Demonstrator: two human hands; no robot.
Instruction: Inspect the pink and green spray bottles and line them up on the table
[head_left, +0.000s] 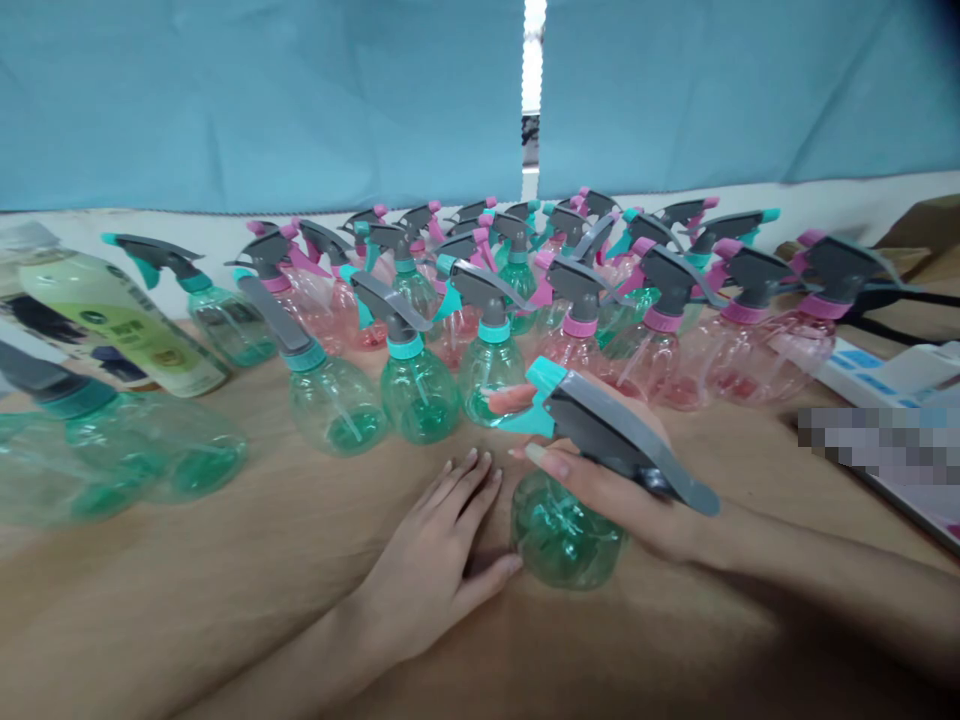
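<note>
My right hand (607, 480) is wrapped around the neck of a green spray bottle (566, 535) that stands on the brown table (225, 600). Its grey trigger head with a teal nozzle (600, 425) sticks out above my fingers. My left hand (442, 555) lies flat on the table just left of the bottle, fingers stretched out, the thumb close to the bottle's base.
Several green and pink spray bottles (495, 300) stand in rows behind my hands. More green bottles (112, 450) and a pale yellow bottle (120, 320) are at the left. White boxes and papers (892, 380) lie at the right. A blue curtain (262, 100) hangs behind.
</note>
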